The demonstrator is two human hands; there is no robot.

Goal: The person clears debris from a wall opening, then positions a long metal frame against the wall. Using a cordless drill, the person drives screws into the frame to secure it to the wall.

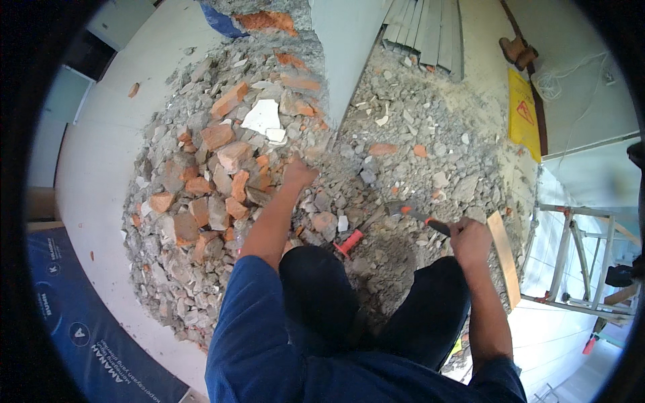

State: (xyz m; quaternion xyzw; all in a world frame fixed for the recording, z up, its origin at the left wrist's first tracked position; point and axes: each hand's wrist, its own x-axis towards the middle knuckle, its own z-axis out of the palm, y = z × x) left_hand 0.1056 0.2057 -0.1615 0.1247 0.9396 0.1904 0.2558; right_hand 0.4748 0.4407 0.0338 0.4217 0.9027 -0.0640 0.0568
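My right hand (470, 242) is closed round the black and orange handle of a hammer (430, 221), whose head points left, over the rubble. My left hand (300, 174) reaches down to the rubble beside the wall's broken end. Its fingers look curled, and what they hold, if anything, is hidden. Between my knees and the heap lies a chisel with a red hand guard (348, 243). Broken orange bricks (218, 136) and grey mortar lumps are piled left of my left arm. A white flat shard (262, 117) rests just beyond that hand.
A grey wall panel (342, 54) stands ahead, with metal strips (430, 30) beside it. On the right are a wooden plank (504, 258), a yellow warning sign (524, 114), brown boots (517, 52) and a metal scaffold (584, 262). A dark blue printed sheet (87, 322) lies lower left.
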